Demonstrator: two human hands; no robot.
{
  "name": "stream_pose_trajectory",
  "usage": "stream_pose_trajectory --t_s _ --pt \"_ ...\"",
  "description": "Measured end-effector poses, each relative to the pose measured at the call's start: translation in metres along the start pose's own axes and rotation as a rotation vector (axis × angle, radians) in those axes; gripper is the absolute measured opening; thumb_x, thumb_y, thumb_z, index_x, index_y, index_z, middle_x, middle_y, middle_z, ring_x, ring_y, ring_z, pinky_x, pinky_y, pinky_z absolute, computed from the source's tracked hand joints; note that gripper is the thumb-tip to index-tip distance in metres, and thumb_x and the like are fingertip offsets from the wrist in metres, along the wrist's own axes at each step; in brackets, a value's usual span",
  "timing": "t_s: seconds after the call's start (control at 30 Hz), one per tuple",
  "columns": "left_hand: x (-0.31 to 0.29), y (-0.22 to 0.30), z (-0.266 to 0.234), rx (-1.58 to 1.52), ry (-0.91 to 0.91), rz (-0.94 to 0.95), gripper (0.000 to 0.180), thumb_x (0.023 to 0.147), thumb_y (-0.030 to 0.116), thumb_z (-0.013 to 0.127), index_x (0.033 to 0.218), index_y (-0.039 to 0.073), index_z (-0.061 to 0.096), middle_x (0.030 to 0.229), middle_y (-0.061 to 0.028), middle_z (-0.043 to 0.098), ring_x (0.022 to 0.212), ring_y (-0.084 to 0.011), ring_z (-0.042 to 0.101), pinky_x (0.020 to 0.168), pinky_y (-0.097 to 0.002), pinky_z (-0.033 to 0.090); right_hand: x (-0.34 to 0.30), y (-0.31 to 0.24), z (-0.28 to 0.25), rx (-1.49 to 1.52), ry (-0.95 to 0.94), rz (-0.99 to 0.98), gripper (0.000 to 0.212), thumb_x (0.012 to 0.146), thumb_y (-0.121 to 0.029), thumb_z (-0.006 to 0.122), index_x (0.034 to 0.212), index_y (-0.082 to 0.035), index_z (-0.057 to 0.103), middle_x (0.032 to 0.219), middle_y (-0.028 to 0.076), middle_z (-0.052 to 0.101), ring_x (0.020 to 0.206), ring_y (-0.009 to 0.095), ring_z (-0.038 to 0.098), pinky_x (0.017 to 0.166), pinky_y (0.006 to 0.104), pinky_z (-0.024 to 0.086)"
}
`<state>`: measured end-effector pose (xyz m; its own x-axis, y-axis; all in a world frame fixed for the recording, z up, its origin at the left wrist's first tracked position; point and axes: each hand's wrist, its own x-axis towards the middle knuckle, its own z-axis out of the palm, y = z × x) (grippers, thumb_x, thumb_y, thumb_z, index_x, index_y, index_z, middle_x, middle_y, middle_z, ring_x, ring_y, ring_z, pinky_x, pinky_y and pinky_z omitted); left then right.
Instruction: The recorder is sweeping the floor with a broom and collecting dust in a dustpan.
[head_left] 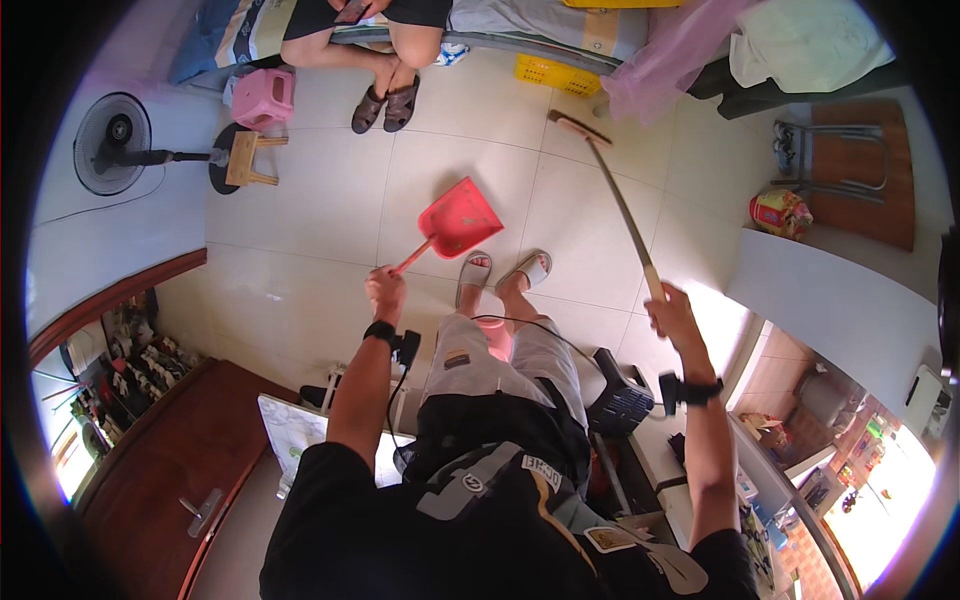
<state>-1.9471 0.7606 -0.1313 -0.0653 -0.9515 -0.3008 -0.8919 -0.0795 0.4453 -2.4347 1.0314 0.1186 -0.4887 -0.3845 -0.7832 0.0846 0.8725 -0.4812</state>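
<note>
Left grip (386, 292): fingers closed round the near end of the handle of a red dustpan (460, 218). Pan lies ahead and to the right of this grip, just beyond the wearer's sandals (474, 272); wide mouth turned away from the hand, dark marks on its inside. Cannot tell if it touches the tiled floor (330, 205).

Right grip (676, 318): closed on the pale end of a broom (626, 210). Stick runs ahead and slightly left of the hand; head at the far end, near a yellow crate (557, 74), well apart from the dustpan.

Seated person's dark shoes (400, 106) on the floor, far side. Pink stool (263, 98) to their left, fan (112, 145) farther left.
</note>
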Motion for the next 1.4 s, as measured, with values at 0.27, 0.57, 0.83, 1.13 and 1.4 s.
stream_pose_trajectory --t_s 0.27,0.57,0.83,1.13,1.4 --pt "-0.029 0.001 -0.027 -0.13 -0.051 -0.331 0.014 0.083 0.008 0.059 0.078 0.001 0.07 0.068 -0.0192 0.066 0.065 -0.0325 0.071 0.056 -0.0412 0.054 0.09 0.004 0.049 -0.271 -0.095 -0.029 0.013 0.081 -0.007 0.058 0.089 0.002 0.054 0.061 0.01 0.059 0.046 0.019 0.059 0.035 0.0334 0.044" --pt "-0.03 -0.022 -0.028 0.054 0.102 -0.22 0.012 0.082 0.01 0.064 0.083 0.002 0.073 0.085 -0.0249 0.069 0.081 -0.0426 0.069 0.071 -0.0473 0.055 -0.054 -0.028 0.066 0.133 -0.486 0.244 0.026 0.082 -0.005 0.064 0.108 0.001 0.062 0.064 -0.001 0.052 0.047 0.006 0.045 0.039 0.0217 0.031" --pt "-0.07 -0.057 -0.068 -0.079 0.177 -0.476 0.015 0.079 0.01 0.064 0.087 0.004 0.076 0.085 -0.024 0.07 0.083 -0.041 0.07 0.074 -0.0458 0.056 -0.019 -0.12 0.094 -0.096 -0.286 -0.034 0.041 0.082 -0.006 0.066 0.122 -0.001 0.064 0.065 -0.001 0.054 0.046 0.006 0.047 0.037 0.0222 0.034" --pt "-0.082 -0.074 -0.061 -0.221 0.267 -0.581 0.018 0.08 0.007 0.063 0.092 0.001 0.076 0.088 -0.026 0.071 0.086 -0.0415 0.071 0.077 -0.0454 0.057 0.121 -0.118 0.176 -0.773 -0.15 -0.516 0.023 0.077 -0.006 0.053 0.097 0.006 0.058 0.07 0.021 0.066 0.053 0.03 0.067 0.043 0.0415 0.053" --pt "-0.071 -0.094 -0.054 -0.171 0.207 -0.609 0.02 0.079 0.01 0.066 0.094 0.001 0.076 0.088 -0.0263 0.071 0.087 -0.0405 0.072 0.079 -0.0451 0.058 -0.06 -0.081 0.183 -0.4 -0.567 0.02 0.033 0.08 -0.012 0.063 0.112 -0.003 0.063 0.065 0.0 0.055 0.047 0.009 0.049 0.039 0.0245 0.036"
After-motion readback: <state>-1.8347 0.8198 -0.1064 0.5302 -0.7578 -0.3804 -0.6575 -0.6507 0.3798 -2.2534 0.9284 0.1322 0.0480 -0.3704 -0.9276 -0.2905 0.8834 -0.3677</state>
